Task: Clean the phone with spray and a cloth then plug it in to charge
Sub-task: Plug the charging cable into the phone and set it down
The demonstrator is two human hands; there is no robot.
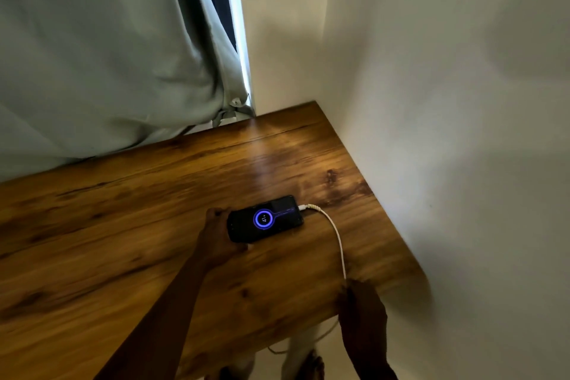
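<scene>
A black phone (pixel 265 218) lies flat on the wooden table (pixel 123 241), its screen lit with a blue charging ring. A white charging cable (pixel 334 234) is plugged into its right end and curves down toward the table's near edge. My left hand (pixel 220 236) grips the phone's left end, fingers curled round it. At the table's near right edge my right hand (pixel 362 308) holds the cable where it leaves the tabletop. No spray bottle or cloth is in view.
A pale curtain (pixel 108 55) hangs over the table's far left side. White walls (pixel 447 102) close off the far corner and the right side. The cable drops to the floor (pixel 333 358) below the table's edge, beside my feet.
</scene>
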